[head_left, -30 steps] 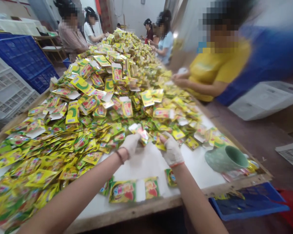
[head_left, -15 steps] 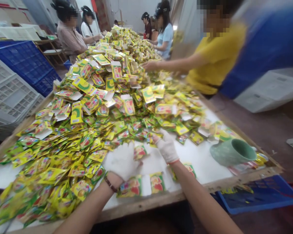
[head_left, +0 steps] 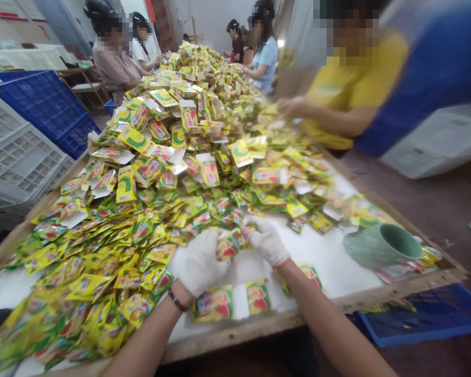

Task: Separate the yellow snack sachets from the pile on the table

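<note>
left white cotton-gloved hand [head_left: 198,262] | right white cotton-gloved hand [head_left: 267,242] | yellow foil sachet [head_left: 226,247] lies between, nearer left | fingers curled, grasp cannot tell

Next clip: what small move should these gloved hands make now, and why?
Probably draw the yellow foil sachets between the white knit-gloved left hand and right hand toward the white tabletop, since they sit at the edge of the heaped sachets, with open surface just nearer the person.
</note>
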Demonstrator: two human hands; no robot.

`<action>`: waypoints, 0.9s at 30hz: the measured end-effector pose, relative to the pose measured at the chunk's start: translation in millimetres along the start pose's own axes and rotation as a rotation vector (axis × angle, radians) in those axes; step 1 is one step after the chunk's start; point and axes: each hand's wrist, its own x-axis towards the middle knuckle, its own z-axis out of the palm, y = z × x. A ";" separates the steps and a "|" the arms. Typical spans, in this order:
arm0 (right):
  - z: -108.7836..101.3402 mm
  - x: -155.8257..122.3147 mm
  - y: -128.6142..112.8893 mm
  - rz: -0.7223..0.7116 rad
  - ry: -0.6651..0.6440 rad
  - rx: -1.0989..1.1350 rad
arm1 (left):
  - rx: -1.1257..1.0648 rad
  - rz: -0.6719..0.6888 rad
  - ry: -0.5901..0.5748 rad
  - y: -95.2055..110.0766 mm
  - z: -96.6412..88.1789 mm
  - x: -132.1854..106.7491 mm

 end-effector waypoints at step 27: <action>10.9 -9.0 -2.6 -0.030 -0.145 0.114 | 0.058 0.090 0.029 -7.3 2.5 0.8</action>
